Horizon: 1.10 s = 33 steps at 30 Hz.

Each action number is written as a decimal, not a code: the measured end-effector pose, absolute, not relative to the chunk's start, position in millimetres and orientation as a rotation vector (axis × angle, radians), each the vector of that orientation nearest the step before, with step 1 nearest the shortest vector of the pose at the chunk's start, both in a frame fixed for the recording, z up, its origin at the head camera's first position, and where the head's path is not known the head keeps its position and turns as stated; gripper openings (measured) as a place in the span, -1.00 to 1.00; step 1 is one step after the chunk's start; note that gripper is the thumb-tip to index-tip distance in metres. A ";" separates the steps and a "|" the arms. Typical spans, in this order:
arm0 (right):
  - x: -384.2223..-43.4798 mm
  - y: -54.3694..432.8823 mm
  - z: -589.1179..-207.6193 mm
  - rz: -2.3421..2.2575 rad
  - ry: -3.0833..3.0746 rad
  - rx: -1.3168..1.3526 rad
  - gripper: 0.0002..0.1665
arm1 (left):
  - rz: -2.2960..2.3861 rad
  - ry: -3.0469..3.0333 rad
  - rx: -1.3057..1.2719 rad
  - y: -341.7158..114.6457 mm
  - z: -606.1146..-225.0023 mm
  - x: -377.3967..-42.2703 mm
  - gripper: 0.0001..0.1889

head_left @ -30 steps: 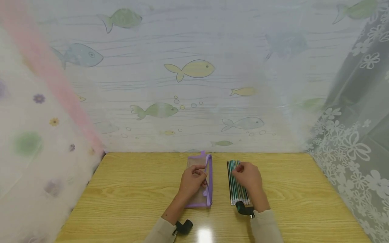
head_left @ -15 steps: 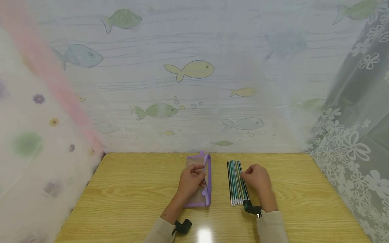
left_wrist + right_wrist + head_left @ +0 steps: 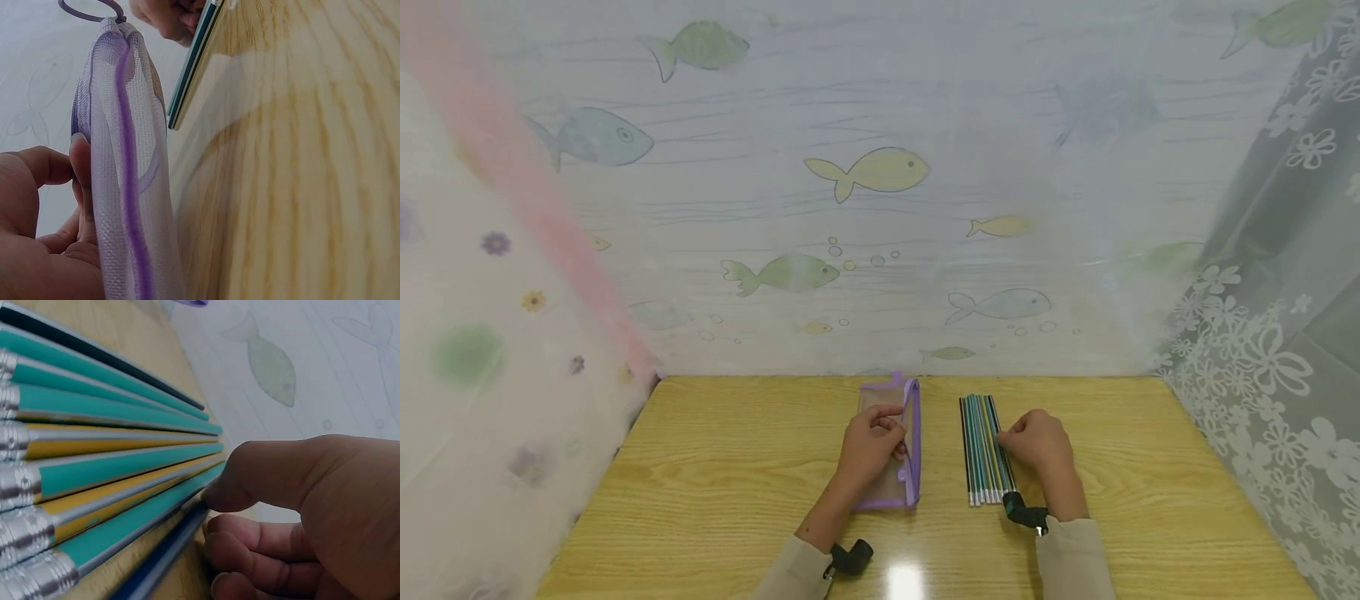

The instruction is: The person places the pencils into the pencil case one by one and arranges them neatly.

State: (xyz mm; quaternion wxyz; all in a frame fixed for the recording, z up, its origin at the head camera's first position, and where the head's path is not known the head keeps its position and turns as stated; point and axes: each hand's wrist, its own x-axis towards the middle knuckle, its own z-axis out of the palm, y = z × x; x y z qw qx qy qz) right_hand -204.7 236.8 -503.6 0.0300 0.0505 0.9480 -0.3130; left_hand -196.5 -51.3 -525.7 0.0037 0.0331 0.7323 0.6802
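Note:
A see-through mesh pencil case [image 3: 880, 492] with purple trim lies on the table, its zip side open. My left hand [image 3: 871, 446] pinches the edge of that opening between thumb and finger, as the left wrist view shows. To the right of the case, several pencils [image 3: 981, 454] lie side by side in a row, eraser ends toward me. They are teal, yellow and dark, with silver ferrules. At the row's right side my right hand [image 3: 1041, 446] pinches a dark blue pencil [image 3: 165, 559] between thumb and fingertips; its lower end is hidden in the head view.
The wooden table [image 3: 737, 467] reaches back to a curtain printed with fish [image 3: 887, 171]. A flowered curtain hangs at the left and a lacy one at the right. Black wrist-camera mounts [image 3: 853, 558] sit at both cuffs.
My right hand has moved from over the middle of the pencils to the row's right side. The pencil case has shifted slightly left with my left hand still on it.

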 end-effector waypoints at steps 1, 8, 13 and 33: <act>-205.1 236.7 -503.9 -0.964 2.925 0.157 -0.69 | 2.131 2.297 0.102 -51.3 -525.8 -196.6 -0.65; -206.0 233.6 -504.6 -0.954 2.917 0.218 -0.66 | 2.144 2.291 0.097 -52.0 -526.7 -196.1 -0.64; -206.4 227.1 -504.8 -0.945 2.891 0.288 -0.51 | 2.144 2.295 0.107 -52.9 -528.5 -195.1 -0.62; -207.2 225.1 -506.5 -0.836 2.926 0.359 -0.49 | 2.114 2.306 0.116 -53.5 -529.0 -197.5 -0.64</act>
